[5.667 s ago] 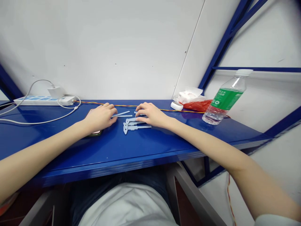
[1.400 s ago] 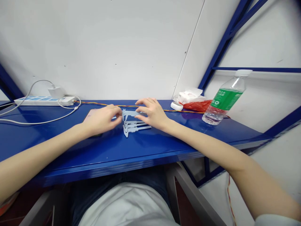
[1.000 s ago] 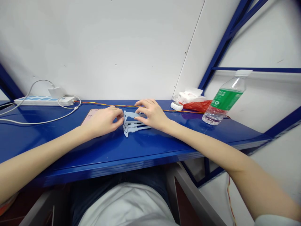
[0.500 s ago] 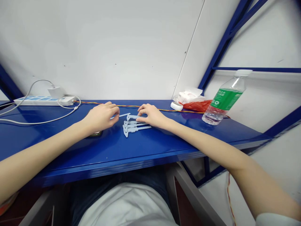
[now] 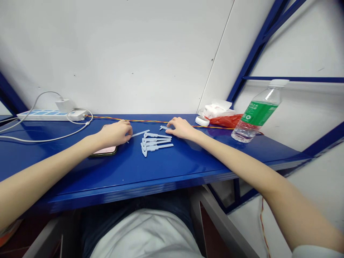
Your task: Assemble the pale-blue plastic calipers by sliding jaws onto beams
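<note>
Plastic caliper parts (image 5: 156,141) - three pale-blue caliper-shaped bodies lying side by side, mid-shelf on a blue steel shelf (image 5: 129,175), their jaws toward 9 o'clock. Head view only. Main risk: they're light and loose on a glossy top, so a stray wrist or finger sweep could fan the group out or knock one onto its neighbour. Slim strip (image 5: 139,133) sits at 10 o'clock from the group, its end at the left hand (image 5: 115,133); if that hand drags, the strip could swing into the bodies. Small blue piece (image 5: 163,128) at 1 o'clock lies just beside the right hand (image 5: 182,128); a careless push could send it into the twisted red-yellow wire (image 5: 150,121) along the back, or over the rear edge.

Left hand: palm down, loosely curled, not clenched - can't tell if it's pinching the strip. Heel sits just above a smartphone (image 5: 104,152) at 9 o'clock. Right hand: released, fingers flat and reaching forward, gripping nothing, forearm low across the shelf from 4 o'clock. Water bottle (image 5: 255,122) well off at 3 o'clock, apart from both hands.
</note>
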Available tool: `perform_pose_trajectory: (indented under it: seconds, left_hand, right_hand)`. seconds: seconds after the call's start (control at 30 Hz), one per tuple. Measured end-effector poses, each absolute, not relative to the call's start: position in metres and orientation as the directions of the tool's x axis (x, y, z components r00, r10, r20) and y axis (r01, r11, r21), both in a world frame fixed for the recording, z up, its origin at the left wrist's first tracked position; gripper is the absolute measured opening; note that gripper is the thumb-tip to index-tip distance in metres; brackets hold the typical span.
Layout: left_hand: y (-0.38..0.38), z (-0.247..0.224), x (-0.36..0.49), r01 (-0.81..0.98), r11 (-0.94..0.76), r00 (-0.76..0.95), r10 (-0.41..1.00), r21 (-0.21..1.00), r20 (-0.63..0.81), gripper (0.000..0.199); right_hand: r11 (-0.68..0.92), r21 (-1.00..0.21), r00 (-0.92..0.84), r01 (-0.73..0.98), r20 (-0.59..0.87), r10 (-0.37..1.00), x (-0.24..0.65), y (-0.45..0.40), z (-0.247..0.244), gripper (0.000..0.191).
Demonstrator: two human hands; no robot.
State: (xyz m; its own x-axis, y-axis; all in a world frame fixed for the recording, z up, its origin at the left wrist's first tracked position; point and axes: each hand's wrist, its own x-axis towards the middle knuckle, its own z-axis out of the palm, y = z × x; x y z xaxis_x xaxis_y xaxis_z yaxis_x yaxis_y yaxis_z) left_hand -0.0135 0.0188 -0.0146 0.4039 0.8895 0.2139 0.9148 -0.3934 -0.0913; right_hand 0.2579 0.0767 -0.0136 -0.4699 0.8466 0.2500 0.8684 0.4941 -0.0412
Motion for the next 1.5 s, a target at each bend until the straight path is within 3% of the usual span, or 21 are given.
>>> perform_pose_trajectory:
  seconds: [0.2,0.6,0.73,0.9,1.2,1.5]
  left_hand:
    - [0.018,-0.010,-0.010,0.931,-0.364,0.366,0.920,-0.039,0.143,0.019]
    - [0.012,-0.004,-0.006,0.943,-0.315,0.325,0.941,-0.109,0.095,0.016]
    - [0.015,-0.005,-0.011,0.922,-0.372,0.384,0.916,-0.110,0.119,0.021]
    - [0.013,-0.003,-0.013,0.878,-0.406,0.463,0.854,-0.252,0.238,0.025]
    - [0.005,0.004,-0.009,0.850,-0.426,0.520,0.769,-0.309,0.371,0.030]
    - [0.005,0.004,-0.014,0.822,-0.448,0.565,0.721,-0.352,0.402,0.031]
  right_hand:
    - [0.472,-0.062,-0.449,0.880,0.217,0.866,0.259,0.085,-0.016,0.021]
    - [0.470,-0.062,-0.454,0.881,0.174,0.874,0.263,0.080,-0.007,0.010]
    - [0.585,-0.034,-0.568,0.810,0.200,0.798,0.266,0.083,-0.009,0.009]
    - [0.669,0.045,-0.652,0.742,0.279,0.704,0.265,0.086,-0.016,0.010]
    - [0.748,0.078,-0.684,0.659,0.478,0.552,0.259,0.075,-0.012,0.008]
    - [0.786,0.185,-0.723,0.590,0.554,0.412,0.258,0.071,-0.010,0.010]
